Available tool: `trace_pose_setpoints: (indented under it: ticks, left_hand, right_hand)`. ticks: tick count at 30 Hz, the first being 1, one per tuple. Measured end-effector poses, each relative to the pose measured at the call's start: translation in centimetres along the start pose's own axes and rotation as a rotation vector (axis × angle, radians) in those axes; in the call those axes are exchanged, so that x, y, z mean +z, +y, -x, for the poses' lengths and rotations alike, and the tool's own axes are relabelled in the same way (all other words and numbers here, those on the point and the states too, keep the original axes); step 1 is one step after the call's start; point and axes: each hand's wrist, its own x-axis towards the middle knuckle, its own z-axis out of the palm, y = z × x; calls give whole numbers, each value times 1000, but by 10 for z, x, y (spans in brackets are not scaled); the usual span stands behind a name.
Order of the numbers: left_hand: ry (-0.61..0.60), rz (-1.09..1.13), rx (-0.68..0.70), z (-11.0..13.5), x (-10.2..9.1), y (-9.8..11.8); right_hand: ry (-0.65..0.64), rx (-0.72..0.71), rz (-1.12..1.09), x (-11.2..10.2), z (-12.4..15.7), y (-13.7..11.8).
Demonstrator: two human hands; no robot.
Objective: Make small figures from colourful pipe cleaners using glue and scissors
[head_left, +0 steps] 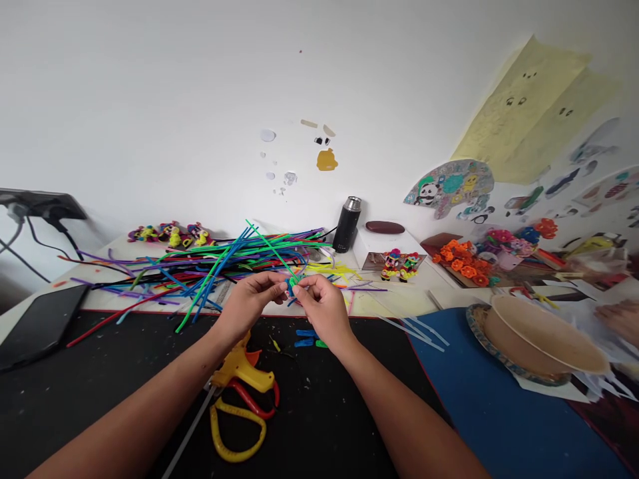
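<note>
Left hand (pixel 252 299), right hand (pixel 324 303): fingers closed in a pinch on the coil (pixel 293 284).
Coil: held above the desk (pixel 372 304), seemingly part wound; long green end (pixel 274 252) left straight.
Blue pieces (pixel 304 342): laid nearby, unattached.

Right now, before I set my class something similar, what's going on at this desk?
A person's left hand and right hand together hold a small blue-and-green fuzzy piece. Loose fuzzy stems lie heaped beyond the hands. Short blue and green pieces lie on the black mat, and a yellow glue gun lies partly behind the left forearm.
</note>
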Motion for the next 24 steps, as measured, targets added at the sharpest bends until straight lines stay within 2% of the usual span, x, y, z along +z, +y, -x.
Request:
trace_pose_setpoints:
  ticks: [11, 24]
  left_hand:
    - [5, 59, -60, 3, 3, 4]
    - [19, 24, -60, 3, 5, 4]
  right_hand:
    - [1, 4, 17, 1, 1, 2]
    - [-8, -25, 8, 2, 1, 4]
